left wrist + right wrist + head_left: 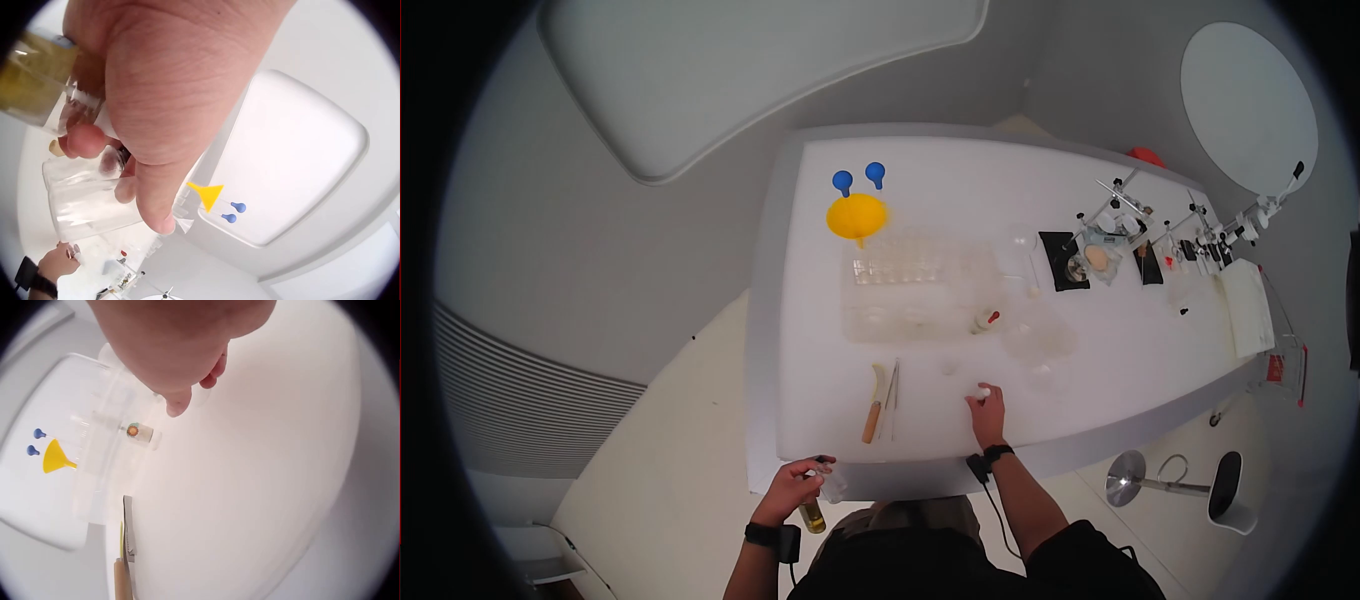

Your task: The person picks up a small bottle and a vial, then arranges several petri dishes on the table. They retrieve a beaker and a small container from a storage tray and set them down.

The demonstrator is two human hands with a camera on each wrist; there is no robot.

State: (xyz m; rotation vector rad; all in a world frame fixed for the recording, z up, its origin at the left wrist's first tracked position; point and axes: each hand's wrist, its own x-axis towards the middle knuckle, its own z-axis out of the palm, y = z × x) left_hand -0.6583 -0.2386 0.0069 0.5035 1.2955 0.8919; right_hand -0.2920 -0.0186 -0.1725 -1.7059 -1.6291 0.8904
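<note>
Left hand (793, 488): grip closed round one bottle of yellow liquid (39, 81) and one clear vessel (94, 206) (perhaps two overlapping), at the near edge of the desk (1100, 375). Right hand (989, 412): grip pinching one small white piece (982, 393) over the desk. Nearby: one wooden-handled tool (870, 422), one pair of tweezers (894, 383), one red-topped bottle (984, 322). Farther: one yellow funnel (857, 216), two blue bulbs (842, 181). Left wrist view shows the liquid up close; right wrist view lacks the left hand. Only the head view shows one stool (1228, 488).
</note>
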